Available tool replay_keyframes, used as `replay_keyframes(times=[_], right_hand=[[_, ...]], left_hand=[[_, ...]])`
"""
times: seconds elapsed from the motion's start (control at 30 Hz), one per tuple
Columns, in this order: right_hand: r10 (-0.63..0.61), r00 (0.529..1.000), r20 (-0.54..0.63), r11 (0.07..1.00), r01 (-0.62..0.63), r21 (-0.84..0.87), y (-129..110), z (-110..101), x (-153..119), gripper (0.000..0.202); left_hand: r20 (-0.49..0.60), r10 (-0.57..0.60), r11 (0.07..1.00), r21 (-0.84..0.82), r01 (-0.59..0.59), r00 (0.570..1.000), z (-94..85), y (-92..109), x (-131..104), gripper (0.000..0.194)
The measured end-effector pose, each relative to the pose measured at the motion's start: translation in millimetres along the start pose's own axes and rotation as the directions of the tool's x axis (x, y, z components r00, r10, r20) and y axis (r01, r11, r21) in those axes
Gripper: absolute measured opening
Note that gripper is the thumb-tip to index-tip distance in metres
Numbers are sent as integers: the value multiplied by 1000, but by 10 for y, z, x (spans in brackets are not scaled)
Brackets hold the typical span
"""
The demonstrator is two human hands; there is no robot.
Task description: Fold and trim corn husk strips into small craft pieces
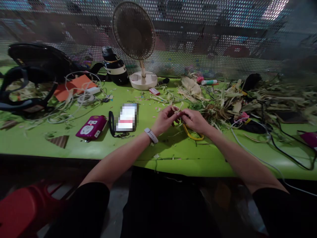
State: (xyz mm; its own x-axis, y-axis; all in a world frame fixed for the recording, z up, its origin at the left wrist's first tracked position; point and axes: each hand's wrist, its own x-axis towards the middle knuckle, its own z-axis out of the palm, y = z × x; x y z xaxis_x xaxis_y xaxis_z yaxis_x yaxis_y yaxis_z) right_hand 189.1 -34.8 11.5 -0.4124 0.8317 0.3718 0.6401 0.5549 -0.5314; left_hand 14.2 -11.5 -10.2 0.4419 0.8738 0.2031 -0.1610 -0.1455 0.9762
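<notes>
My left hand (165,119) is closed in a pinch over the middle of the green table (158,150), with a white band on its wrist. Fingertip to fingertip with it, my right hand (194,119) is pinched as well. Between them is a pale, thin strip of dried husk (176,109), partly hidden by the fingers. A yellow loop (193,136) lies on the table just below my right hand; what it belongs to is hidden. Right beside that hand begins a heap of dry husks and brown fibres (215,110).
A fan (143,81) and a black bottle (117,71) stand by the perforated metal screen (178,39). Left of my hands lie a phone (127,117) and a purple box (91,128). Cables (257,165) cross the right side. A red stool (22,208) stands below the table.
</notes>
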Motion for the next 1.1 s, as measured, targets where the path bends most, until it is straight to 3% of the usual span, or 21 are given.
replay_keyframes(times=[0.23, 0.53, 0.63, 0.77, 0.83, 0.93, 1.1], right_hand=[[25, 1000, 11, 1000, -25, 13, -72, -27, -3, 17], [11, 999, 45, 1000, -12, 25, -57, 11, 3, 20], [44, 999, 27, 998, -43, -42, -101, -80, -18, 20], [73, 983, -169, 974, -107, -199, -176, -227, -47, 33], [67, 988, -138, 969, -98, -226, -179, -226, -44, 40], [74, 997, 1, 980, -73, -186, -139, -148, -20, 42], [53, 996, 69, 997, -57, 47, -87, -98, 24, 39]], left_hand=[[-14, 119, 993, 16, -119, 993, -1, 16, -1, 45], [-23, 74, 995, 66, -72, 997, -62, 30, 27, 45], [78, 37, 995, 87, -44, 996, -99, 10, 52, 47], [266, 14, 985, 160, -58, 964, -87, -28, 22, 39], [308, 16, 979, 188, -78, 951, -60, -42, -9, 33], [354, 14, 977, 193, -88, 935, -32, -29, -41, 27], [390, -46, 991, 131, -6, 920, -76, 68, -29, 23]])
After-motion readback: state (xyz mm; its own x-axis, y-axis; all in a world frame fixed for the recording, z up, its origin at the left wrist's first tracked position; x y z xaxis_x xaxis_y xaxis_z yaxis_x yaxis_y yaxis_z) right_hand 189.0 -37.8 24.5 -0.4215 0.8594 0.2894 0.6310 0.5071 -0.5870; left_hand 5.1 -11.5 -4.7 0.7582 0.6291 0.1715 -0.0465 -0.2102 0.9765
